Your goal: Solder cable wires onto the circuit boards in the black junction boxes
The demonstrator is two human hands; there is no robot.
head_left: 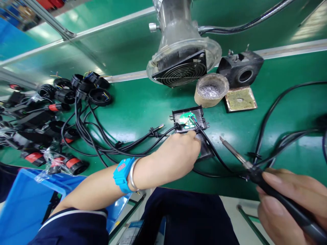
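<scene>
Two black cables enter an open black case lying on the green surface, a green circuit board inside. The left hand bends over the case's near edge, fingertips hidden, so I can't tell what it grips. The right hand is wrapped around a soldering iron, its tip apart from the board.

The left hand hides its own fingertips. The right hand and soldering iron are cut off at lower right; red objects at upper left blur.
</scene>
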